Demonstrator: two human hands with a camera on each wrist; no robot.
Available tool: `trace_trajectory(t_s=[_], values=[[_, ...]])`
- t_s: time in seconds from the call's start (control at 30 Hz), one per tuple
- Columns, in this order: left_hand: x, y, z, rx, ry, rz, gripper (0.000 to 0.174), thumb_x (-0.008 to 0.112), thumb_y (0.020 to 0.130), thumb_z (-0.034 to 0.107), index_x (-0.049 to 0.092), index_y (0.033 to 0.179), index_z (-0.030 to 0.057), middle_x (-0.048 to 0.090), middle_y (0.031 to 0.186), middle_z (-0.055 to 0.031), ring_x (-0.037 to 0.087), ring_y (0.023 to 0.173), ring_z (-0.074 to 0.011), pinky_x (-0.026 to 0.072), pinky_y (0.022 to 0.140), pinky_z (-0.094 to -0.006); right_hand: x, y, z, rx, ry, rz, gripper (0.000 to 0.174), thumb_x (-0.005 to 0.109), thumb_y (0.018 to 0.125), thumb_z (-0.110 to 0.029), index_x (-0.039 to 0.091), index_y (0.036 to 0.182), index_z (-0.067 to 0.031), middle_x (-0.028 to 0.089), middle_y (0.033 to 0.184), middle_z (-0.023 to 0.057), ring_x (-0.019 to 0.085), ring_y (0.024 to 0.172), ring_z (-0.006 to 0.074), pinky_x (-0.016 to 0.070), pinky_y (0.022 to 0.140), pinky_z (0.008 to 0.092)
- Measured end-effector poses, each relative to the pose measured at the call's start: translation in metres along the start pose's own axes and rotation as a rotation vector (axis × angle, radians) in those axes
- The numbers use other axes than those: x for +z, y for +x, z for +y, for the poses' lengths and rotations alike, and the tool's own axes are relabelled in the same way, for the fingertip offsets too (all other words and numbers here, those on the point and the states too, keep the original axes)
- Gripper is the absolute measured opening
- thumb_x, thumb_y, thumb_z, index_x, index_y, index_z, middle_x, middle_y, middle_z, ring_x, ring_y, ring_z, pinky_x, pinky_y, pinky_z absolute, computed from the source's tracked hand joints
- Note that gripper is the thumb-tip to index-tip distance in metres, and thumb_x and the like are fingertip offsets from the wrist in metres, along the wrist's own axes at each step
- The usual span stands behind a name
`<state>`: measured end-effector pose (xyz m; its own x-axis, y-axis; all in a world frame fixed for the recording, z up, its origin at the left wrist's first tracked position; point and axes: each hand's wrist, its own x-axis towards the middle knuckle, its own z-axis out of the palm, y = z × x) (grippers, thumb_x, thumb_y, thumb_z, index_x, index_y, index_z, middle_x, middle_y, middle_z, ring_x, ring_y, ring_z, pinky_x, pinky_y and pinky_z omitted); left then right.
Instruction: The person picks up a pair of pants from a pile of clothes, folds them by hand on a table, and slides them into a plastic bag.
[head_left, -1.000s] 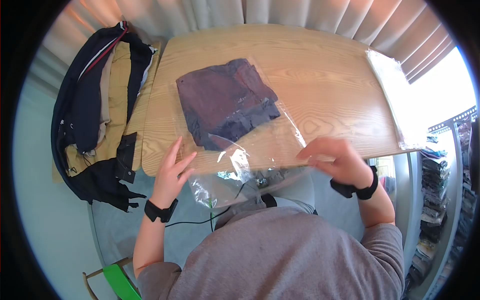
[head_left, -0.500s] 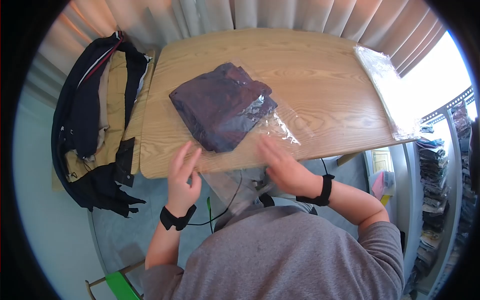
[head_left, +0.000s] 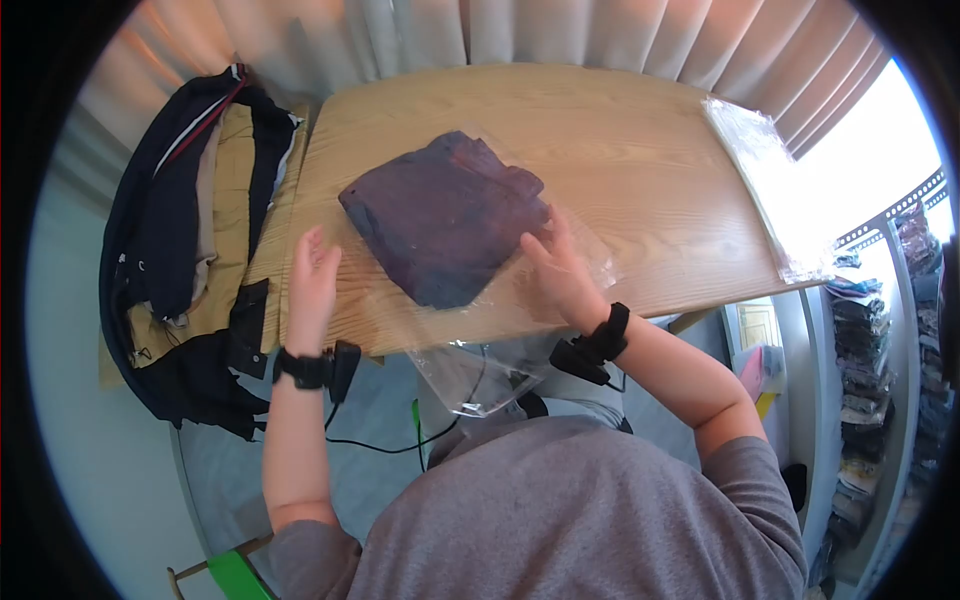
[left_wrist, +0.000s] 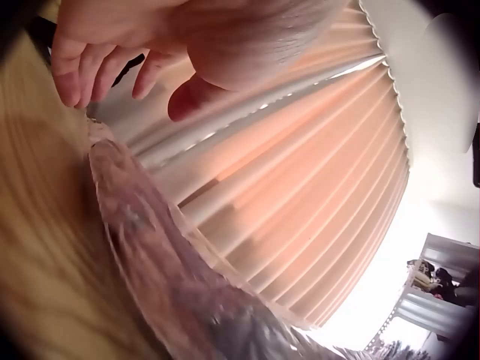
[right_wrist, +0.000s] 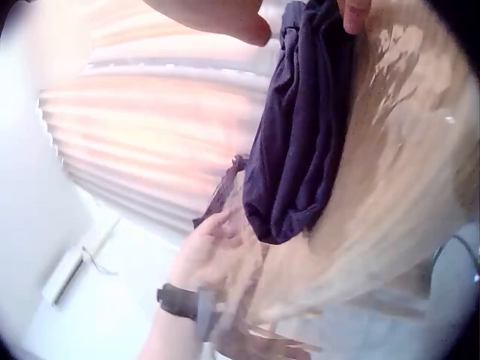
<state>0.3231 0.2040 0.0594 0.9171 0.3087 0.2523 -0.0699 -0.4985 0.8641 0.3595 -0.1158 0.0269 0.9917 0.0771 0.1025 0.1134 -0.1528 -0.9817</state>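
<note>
A folded dark purple garment [head_left: 445,215] lies on the wooden table in the head view, with a clear plastic bag [head_left: 470,375] around or under it that hangs over the table's front edge. My left hand [head_left: 314,285] is held left of the garment, fingers loosely bent and holding nothing; the left wrist view shows the hand [left_wrist: 172,45] above the table beside the wrapped garment [left_wrist: 180,277]. At the garment's right edge is my right hand [head_left: 565,270], fingers extended. In the right wrist view its thumb and a fingertip flank the folded layers [right_wrist: 300,127]; whether they grip is unclear.
Dark and tan clothes [head_left: 165,230] are heaped at the left. Clear plastic bags [head_left: 765,180] lie stacked at the table's right edge. Shelves of packed items [head_left: 865,370] stand at the right, a green chair [head_left: 240,575] at lower left. A black cable [head_left: 400,447] runs below the table.
My right hand has moved left and forward to the garment's right edge. The left hand has moved left, away from the bag. The garment has shifted slightly left.
</note>
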Motion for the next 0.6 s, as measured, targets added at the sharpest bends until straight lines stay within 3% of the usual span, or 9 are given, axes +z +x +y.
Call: trace_trajectory(t_s=[0.1,0.17,0.23,0.27,0.3,0.37,0.43,0.53,0.6], values=[[-0.001,0.046,-0.014,-0.051,-0.041,0.055,0.042,0.054,0.092,0.018,0.046,0.129,-0.0007,0.053,0.123,-0.0179,0.051,0.113,-0.0233,0.0414,0.093,-0.0343,0.010,0.010,-0.034,0.202,0.242,0.099,0.071,0.062,0.089,-0.031,0.026,0.139,0.0064,0.046,0.129,0.0230,0.050,0.115,0.0267,0.0413,0.095,0.0341],[-0.002,0.069,-0.020,-0.077,-0.014,0.069,0.044,0.054,0.092,0.021,0.045,0.129,-0.0016,0.055,0.119,-0.0168,0.053,0.110,-0.0224,0.0422,0.091,-0.0335,0.011,0.026,-0.029,0.250,0.217,0.152,0.071,0.063,0.088,-0.034,0.031,0.136,0.0071,0.051,0.123,0.0202,0.053,0.108,0.0240,0.0439,0.088,0.0324],[-0.003,0.092,-0.032,-0.208,0.036,-0.079,0.041,0.052,0.094,0.028,0.049,0.128,0.0050,0.057,0.099,-0.0050,0.054,0.086,-0.0123,0.0434,0.069,-0.0243,0.007,0.039,-0.020,0.293,0.194,0.207,0.071,0.065,0.087,-0.036,0.035,0.133,0.0078,0.055,0.116,0.0174,0.056,0.100,0.0214,0.0465,0.082,0.0306],[-0.003,0.109,-0.056,-0.189,0.029,-0.093,0.033,0.052,0.094,0.029,0.056,0.118,0.0072,0.053,0.078,0.0021,0.047,0.065,-0.0072,0.0377,0.055,-0.0221,0.004,0.042,-0.015,0.301,0.234,0.118,0.067,0.066,0.085,-0.038,0.042,0.126,0.0088,0.057,0.107,0.0146,0.056,0.093,0.0191,0.0463,0.077,0.0299],[-0.002,0.115,-0.057,-0.179,0.029,-0.083,0.033,0.052,0.094,0.029,0.056,0.118,0.0072,0.053,0.078,0.0021,0.047,0.065,-0.0072,0.0377,0.055,-0.0221,0.002,0.042,-0.016,0.309,0.271,0.028,0.064,0.068,0.084,-0.040,0.049,0.118,0.0098,0.060,0.098,0.0119,0.056,0.085,0.0168,0.0461,0.072,0.0292],[-0.006,0.123,-0.056,-0.343,0.008,-0.143,0.027,0.052,0.094,0.030,0.059,0.108,0.0083,0.051,0.071,0.0041,0.047,0.059,-0.0070,0.0376,0.052,-0.0217,0.001,0.038,-0.024,0.305,0.184,0.053,0.060,0.068,0.083,-0.042,0.054,0.111,0.0093,0.059,0.090,0.0095,0.055,0.080,0.0153,0.0451,0.069,0.0282],[-0.006,0.124,-0.053,-0.326,0.023,-0.114,0.024,0.053,0.094,0.031,0.060,0.099,0.0091,0.053,0.072,0.0038,0.049,0.060,-0.0074,0.0384,0.053,-0.0217,0.002,0.037,-0.023,0.306,0.095,0.080,0.057,0.069,0.082,-0.043,0.058,0.103,0.0089,0.059,0.083,0.0070,0.054,0.074,0.0139,0.0442,0.066,0.0272],[-0.004,0.121,-0.047,-0.385,-0.073,-0.139,0.026,0.055,0.091,0.027,0.062,0.086,0.0026,0.056,0.067,-0.0017,0.051,0.054,-0.0110,0.0389,0.047,-0.0248,0.003,0.044,-0.012,0.252,-0.002,0.175,0.052,0.070,0.080,-0.043,0.062,0.093,0.0073,0.058,0.075,0.0049,0.053,0.070,0.0133,0.0436,0.065,0.0262],[0.000,0.120,-0.051,-0.401,-0.110,-0.144,0.023,0.055,0.091,0.024,0.061,0.082,0.0046,0.055,0.067,-0.0010,0.049,0.053,-0.0108,0.0377,0.045,-0.0246,-0.004,0.041,-0.030,0.275,0.110,-0.059,0.051,0.071,0.080,-0.042,0.062,0.090,0.0079,0.060,0.074,0.0060,0.054,0.069,0.0146,0.0439,0.066,0.0270]])
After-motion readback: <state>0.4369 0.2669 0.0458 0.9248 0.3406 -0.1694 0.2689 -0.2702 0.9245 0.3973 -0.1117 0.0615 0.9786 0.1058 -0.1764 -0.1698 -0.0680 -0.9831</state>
